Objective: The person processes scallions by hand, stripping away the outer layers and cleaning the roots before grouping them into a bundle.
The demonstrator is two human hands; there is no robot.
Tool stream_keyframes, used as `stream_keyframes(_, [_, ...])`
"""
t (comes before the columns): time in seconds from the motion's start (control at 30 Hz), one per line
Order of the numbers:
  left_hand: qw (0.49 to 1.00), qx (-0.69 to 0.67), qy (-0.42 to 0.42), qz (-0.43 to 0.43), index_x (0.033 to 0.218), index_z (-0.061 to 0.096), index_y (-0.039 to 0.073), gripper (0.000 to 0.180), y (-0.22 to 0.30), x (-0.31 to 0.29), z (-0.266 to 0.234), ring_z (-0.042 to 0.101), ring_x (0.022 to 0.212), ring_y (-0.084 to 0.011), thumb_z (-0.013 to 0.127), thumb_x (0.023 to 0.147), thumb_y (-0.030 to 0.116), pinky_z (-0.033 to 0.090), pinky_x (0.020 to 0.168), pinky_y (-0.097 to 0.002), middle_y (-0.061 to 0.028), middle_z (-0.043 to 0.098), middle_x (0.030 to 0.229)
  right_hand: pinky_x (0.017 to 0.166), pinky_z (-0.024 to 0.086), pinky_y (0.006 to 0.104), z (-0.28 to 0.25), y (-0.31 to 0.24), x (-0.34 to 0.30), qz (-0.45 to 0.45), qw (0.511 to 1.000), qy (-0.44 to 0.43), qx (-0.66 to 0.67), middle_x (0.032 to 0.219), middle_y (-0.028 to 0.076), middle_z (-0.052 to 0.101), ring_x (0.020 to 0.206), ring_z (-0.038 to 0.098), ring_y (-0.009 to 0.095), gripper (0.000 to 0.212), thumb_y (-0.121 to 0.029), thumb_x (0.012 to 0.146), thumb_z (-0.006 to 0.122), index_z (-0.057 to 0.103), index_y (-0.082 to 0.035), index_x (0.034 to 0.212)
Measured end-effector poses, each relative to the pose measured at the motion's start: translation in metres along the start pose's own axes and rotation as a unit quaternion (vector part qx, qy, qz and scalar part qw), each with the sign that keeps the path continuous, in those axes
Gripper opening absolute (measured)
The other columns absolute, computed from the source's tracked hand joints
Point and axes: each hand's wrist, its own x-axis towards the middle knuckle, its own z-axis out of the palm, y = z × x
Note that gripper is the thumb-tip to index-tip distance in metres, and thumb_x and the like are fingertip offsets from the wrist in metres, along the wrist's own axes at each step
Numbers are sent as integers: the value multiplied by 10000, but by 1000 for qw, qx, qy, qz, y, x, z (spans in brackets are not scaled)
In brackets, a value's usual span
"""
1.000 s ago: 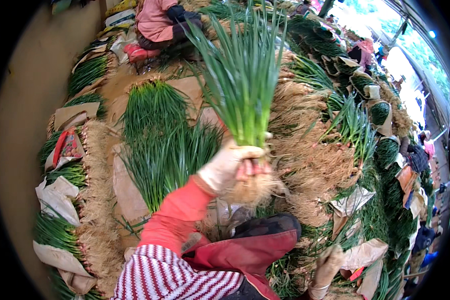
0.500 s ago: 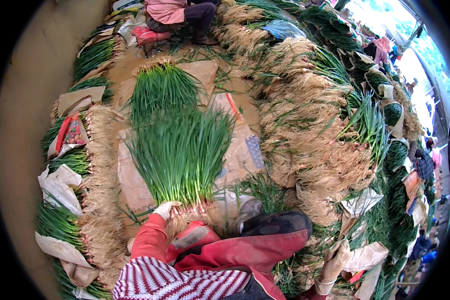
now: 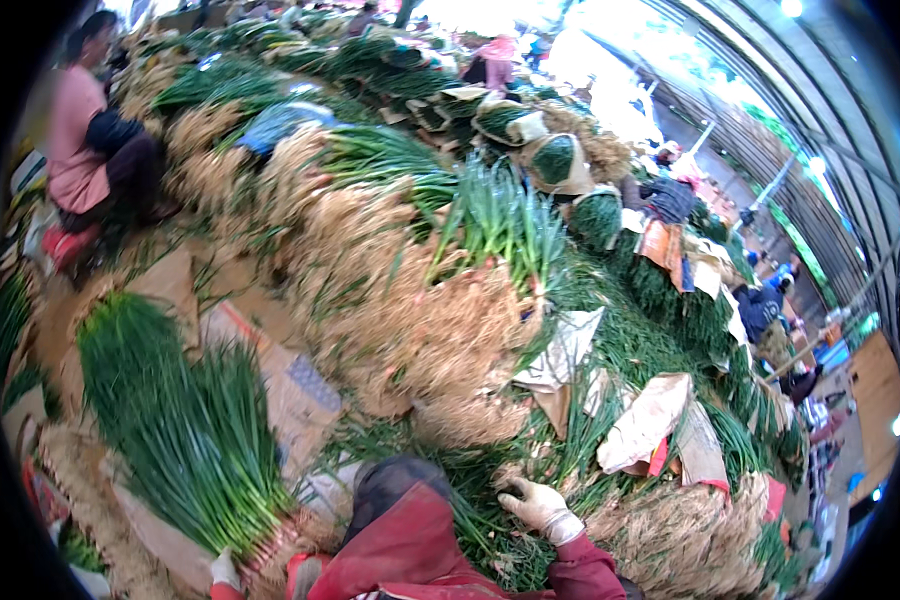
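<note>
A broad bunch of spring onions (image 3: 230,450) lies to the left, green leaves pointing away and pale bulbs with roots toward me. At the near left edge of its bulbs, my gloved left hand (image 3: 226,570) grips the bunch; part of the hand is cut off by the frame's lower edge. Another bunch of spring onions (image 3: 130,335) lies beyond, its leaves overlapping the first. My right hand (image 3: 540,506), in a pale glove with dark fingertips, reaches over loose green leaves (image 3: 515,560) right of my knee. Its fingers are slightly bent and apart, with nothing visible between them.
A long heap of onions with tan roots (image 3: 370,270) runs across the middle. White sacking (image 3: 650,425) lies over bundles to the right. Flattened sacks (image 3: 290,390) cover the ground by the bunch. A person in pink (image 3: 80,140) sits at the far left; others work at the far right.
The view has swung to the right. My right hand has moved from the sacking area at lower right to the loose leaves nearer my knee. My left hand stays at the bunch.
</note>
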Motion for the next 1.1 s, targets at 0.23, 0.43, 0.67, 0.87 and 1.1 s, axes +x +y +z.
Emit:
stream_keyframes(0.23, [912,124,-161,355,1205,527,-36,402,90,-29,151,578,1050,-247,590,813,27,444,914,-328,-166,595,1153,818,515,361,-118,-34,84,-149,900,336,234,1033,170,674,944,667,292,340,-293,897,595,627,-74,1155])
stream_keyframes(0.43, [747,128,-485,437,1167,582,-12,317,206,-256,363,626,1001,-184,591,853,28,487,878,-283,-107,647,1081,800,496,423,-189,-38,217,-81,877,455,134,992,155,666,926,632,340,321,-346,905,561,631,-113,1115])
stream_keyframes(0.67, [616,209,-463,602,1318,485,50,493,283,-374,541,593,796,-160,629,867,187,494,751,-305,-129,630,1047,734,524,379,-214,-63,280,104,931,337,-94,854,101,704,851,679,271,354,-444,793,641,732,-108,857])
stream_keyframes(0.87, [554,413,-299,658,1482,213,27,1077,282,-407,652,575,1078,-378,748,697,535,446,938,-416,-257,574,1160,772,522,404,-227,-61,300,84,953,289,-28,854,139,692,841,672,303,320,-367,782,624,706,-80,897])
stream_keyframes(1.1, [578,434,-379,578,1517,53,90,967,301,-389,676,632,954,-322,631,746,173,497,863,-387,-221,612,1111,554,502,217,-256,-15,267,-157,869,168,438,758,51,649,591,596,114,239,-215,984,491,609,-26,1069])
